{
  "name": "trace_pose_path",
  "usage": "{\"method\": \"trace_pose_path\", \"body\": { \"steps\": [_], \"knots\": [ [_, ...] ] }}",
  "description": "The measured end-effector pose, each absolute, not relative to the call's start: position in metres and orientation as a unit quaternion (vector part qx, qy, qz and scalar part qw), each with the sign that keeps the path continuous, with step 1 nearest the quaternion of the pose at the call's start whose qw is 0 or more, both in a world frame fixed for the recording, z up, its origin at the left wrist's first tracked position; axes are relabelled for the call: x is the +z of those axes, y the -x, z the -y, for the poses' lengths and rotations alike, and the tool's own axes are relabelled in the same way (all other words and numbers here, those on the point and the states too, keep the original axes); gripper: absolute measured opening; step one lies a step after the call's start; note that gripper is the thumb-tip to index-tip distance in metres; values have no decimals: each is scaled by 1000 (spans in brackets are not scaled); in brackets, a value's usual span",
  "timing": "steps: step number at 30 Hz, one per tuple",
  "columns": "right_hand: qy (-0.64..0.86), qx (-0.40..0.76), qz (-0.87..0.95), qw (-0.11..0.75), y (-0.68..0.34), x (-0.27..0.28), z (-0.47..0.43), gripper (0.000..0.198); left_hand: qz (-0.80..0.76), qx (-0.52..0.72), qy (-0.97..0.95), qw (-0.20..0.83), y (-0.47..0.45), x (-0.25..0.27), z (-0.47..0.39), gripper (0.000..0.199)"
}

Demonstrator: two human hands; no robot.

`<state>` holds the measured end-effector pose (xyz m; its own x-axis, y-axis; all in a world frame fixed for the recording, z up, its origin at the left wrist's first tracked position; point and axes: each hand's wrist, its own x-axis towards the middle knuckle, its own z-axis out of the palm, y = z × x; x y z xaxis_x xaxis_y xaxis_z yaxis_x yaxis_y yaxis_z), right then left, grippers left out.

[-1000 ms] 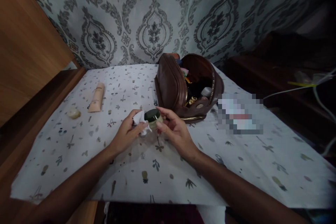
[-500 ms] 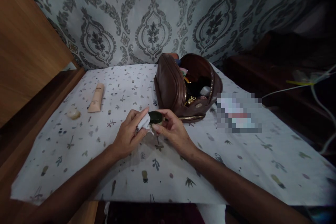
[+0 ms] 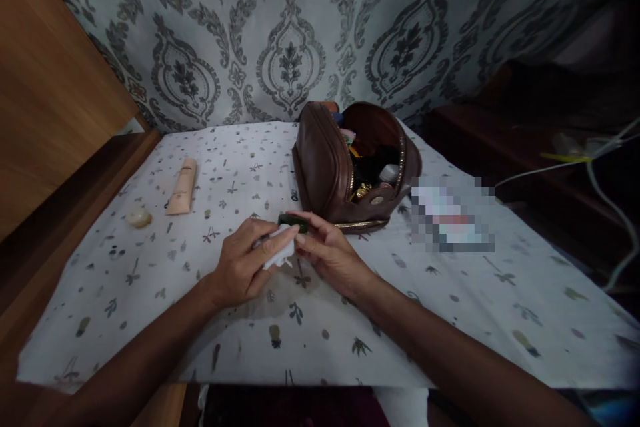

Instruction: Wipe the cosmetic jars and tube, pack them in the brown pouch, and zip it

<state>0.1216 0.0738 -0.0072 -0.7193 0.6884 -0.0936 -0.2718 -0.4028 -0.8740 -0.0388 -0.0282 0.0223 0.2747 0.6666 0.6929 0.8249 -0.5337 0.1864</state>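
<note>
My left hand [image 3: 240,261] is closed on a crumpled white tissue or cloth [image 3: 279,252], with its fingertips pressed toward a dark green, glossy oval object [image 3: 294,220]. My right hand [image 3: 334,255] grips that oval object between thumb and fingers, just above the tabletop. Its exact kind cannot be made out, since fingers and tissue cover part of it. Right behind my right hand stands a brown leather bag [image 3: 323,160], unzipped, with several small items inside, among them something gold and something whitish.
A peach squeeze tube [image 3: 183,188] and a small cream-coloured rounded item [image 3: 139,217] lie on the left of the patterned tablecloth [image 3: 240,340]. To the right is a blurred-out flat item [image 3: 453,217]. A wooden panel [image 3: 60,67] borders the left, cables [image 3: 610,213] the right.
My left hand has brought the tissue rightward, over the front of the green oval object. The object now looks tilted and more covered. Bag, tube and cream item have stayed put.
</note>
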Motion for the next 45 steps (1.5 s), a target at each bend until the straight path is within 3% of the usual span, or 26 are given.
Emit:
{"method": "trace_pose_path", "body": {
  "steps": [6,12,20,25,38,45],
  "knots": [
    [200,844,423,264,-122,-8,-73,45,513,-435,735,90,42,19,29,41],
    [153,863,412,250,-123,-10,-74,46,588,-487,645,-37,44,16,31,25],
    [131,863,413,260,-122,-8,-73,43,612,-502,591,-157,41,18,27,23],
    [139,850,434,262,-123,-5,-71,59,576,-509,632,-100,41,21,26,23],
    [183,853,416,256,-122,-6,-69,43,494,-419,757,82,40,28,28,36],
    [166,859,415,250,-121,-4,-66,47,523,-470,710,-31,44,26,25,29]
  ]
}}
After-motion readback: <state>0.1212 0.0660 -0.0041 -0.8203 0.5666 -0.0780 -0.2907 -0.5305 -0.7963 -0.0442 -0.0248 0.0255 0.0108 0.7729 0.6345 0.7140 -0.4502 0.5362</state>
